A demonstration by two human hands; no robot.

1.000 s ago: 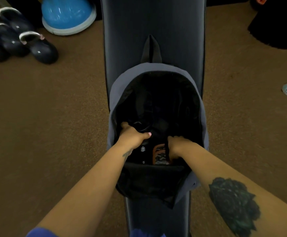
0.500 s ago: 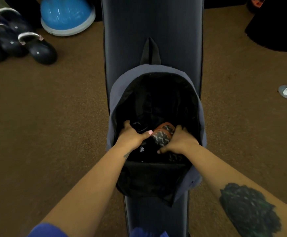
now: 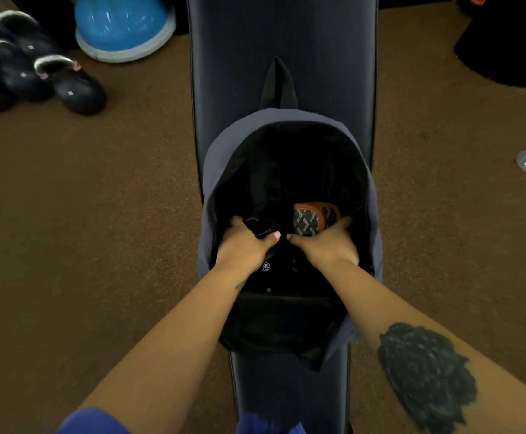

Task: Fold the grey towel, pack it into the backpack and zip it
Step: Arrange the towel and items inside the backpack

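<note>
Pink-nailed left hand (image 3: 246,244) fingers curled on dark cloth | right hand (image 3: 327,244) fingers clamped on an orange-rimmed patterned item (image 3: 313,218) | both inside the open slate-grey fabric backpack (image 3: 374,220) on a black padded bench (image 3: 282,36) | grey towel not discernible; packing apparently underway, zipping left

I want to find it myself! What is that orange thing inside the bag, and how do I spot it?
Find the long dark bench running up the middle of the brown floor; a grey backpack lies open on it. Inside, just beyond the right hand, sits a rounded patterned thing. It is the only bright spot in the black interior: an orange rim around a dark face with pale zigzag marks.
</note>
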